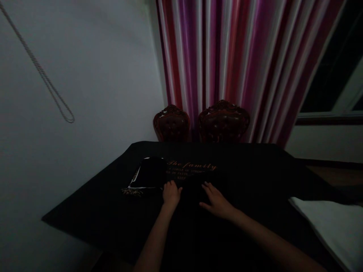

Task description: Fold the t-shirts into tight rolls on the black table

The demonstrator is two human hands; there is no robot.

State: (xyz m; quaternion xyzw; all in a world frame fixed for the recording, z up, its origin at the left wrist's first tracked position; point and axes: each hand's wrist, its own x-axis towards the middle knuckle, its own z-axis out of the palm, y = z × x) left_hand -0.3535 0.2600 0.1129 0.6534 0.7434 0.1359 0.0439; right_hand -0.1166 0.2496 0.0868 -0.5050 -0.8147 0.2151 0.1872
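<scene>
The room is dim. My left hand (171,193) lies on a black cloth (255,177) that covers a table; its fingers are curled down at the edge of a dark piece of fabric (191,189) lying between my hands. What they grip, if anything, is too dark to see. My right hand (217,201) rests flat on that same dark fabric, fingers spread. Orange lettering (191,166) reading "The family" is printed on the cloth just beyond my hands. A folded black item with a white edge (149,173) sits left of my left hand.
Two carved dark red chairs (222,121) stand behind the table against a pink, red and white striped curtain (235,56). A white cloth (334,226) lies at the right. A rope loop (61,107) hangs on the white wall at left.
</scene>
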